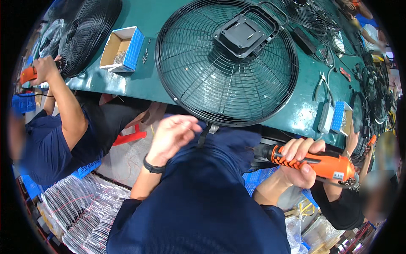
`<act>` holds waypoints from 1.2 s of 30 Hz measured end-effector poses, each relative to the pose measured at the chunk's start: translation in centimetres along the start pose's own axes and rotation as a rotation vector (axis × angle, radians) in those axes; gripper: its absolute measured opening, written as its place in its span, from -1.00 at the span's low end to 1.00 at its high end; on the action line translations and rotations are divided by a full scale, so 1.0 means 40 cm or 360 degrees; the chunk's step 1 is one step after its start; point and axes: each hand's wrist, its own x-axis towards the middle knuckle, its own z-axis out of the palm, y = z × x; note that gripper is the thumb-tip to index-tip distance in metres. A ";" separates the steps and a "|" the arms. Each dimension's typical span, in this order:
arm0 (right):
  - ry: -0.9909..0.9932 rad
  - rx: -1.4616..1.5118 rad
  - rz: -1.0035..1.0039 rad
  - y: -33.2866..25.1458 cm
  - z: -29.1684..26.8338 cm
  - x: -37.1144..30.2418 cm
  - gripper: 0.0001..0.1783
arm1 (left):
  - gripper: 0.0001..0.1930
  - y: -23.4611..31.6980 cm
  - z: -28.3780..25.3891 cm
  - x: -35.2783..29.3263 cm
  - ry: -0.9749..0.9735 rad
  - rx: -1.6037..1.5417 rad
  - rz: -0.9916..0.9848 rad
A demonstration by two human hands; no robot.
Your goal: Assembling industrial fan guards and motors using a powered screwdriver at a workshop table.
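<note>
My right hand [299,160] is wrapped round an orange and black electric screwdriver [327,166], its black nose pointing left and its cord trailing from the back end. In front of my body is my left hand [174,134], just short of the table edge, with fingers curled in toward the thumb; whatever they may hold is too small to make out. A large round black wire fan guard [198,91] lies on the green table [302,111], its near rim beyond my left hand. On top of it sits a square black plastic housing [243,36] with a looped handle frame.
A blue and white box of screws [132,53] stands left of the guard, with loose screws [145,56] beside it. Another screw box [341,118], pliers [320,86] and a white-grey device [326,116] lie right. Co-workers flank me; one person's hand [44,70] holds an orange tool.
</note>
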 end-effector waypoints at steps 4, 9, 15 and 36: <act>-0.0007 -0.0044 -0.0065 0.015 0.070 0.020 -0.58 | -0.82 -0.051 0.064 0.011 -0.0275 -0.0041 -0.0411; -0.0134 -0.0056 -0.0131 0.015 0.098 0.018 -0.55 | -0.79 -0.063 0.121 0.028 -0.0433 -0.0088 -0.0405; -0.0113 -0.0263 -0.0290 0.025 0.092 0.023 -0.55 | -0.82 -0.066 0.108 0.050 -0.0629 -0.0174 -0.0371; -0.0178 -0.0219 -0.0016 0.093 0.102 0.073 -0.54 | -0.82 -0.126 0.121 0.088 -0.0357 -0.0238 -0.0452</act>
